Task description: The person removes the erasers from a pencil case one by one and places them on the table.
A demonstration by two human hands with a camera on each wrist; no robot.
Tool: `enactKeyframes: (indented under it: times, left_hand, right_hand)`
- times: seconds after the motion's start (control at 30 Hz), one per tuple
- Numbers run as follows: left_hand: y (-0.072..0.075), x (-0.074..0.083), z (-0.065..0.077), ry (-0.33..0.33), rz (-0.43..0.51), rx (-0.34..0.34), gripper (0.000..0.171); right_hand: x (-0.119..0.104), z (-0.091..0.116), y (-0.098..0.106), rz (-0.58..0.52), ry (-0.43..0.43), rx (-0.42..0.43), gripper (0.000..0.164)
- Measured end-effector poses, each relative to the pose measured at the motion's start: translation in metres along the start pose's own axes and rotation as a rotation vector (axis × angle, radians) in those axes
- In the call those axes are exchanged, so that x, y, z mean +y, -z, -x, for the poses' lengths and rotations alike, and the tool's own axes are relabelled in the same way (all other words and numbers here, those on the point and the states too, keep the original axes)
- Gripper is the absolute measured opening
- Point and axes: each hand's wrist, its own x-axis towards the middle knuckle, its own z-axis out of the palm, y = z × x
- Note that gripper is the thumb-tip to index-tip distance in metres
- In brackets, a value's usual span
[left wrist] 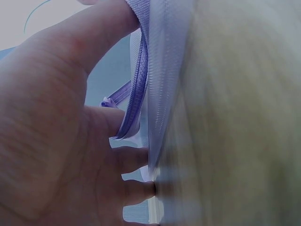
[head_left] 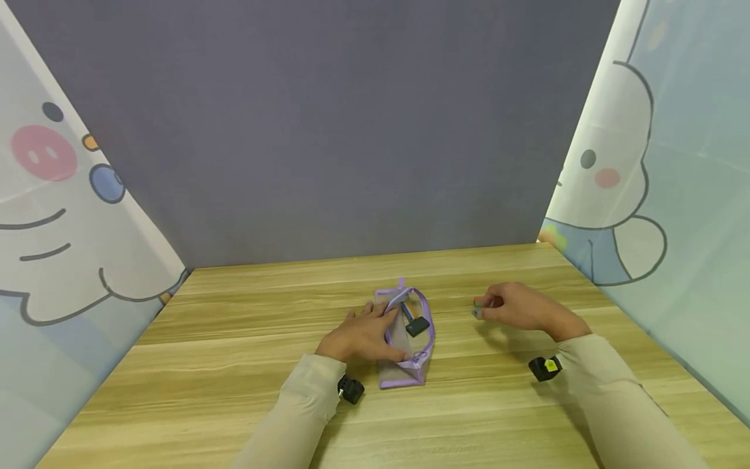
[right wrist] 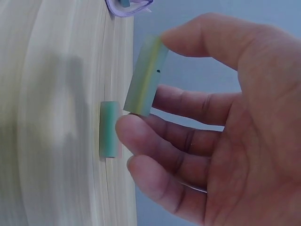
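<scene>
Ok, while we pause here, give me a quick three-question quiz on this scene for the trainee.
1. What does the left hand touch?
2. True or false: the right hand holds nothing.
3. Where is the teal piece in the right wrist view? a) under the left hand, b) on the wooden tabletop, c) on the left wrist.

Key:
1. The purple-trimmed pouch.
2. False: it holds a pale green piece with a yellow stripe.
3. b.
</scene>
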Motion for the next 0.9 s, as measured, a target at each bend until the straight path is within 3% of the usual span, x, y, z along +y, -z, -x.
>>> enactKeyframes:
  times: [0.9]
  left_hand:
    - [0.002,0.002,0.001,-0.002,0.000,0.000,0.104]
  right_hand:
    - [0.012,0.006,0.007,0.015,-0.045,-0.076,0.039]
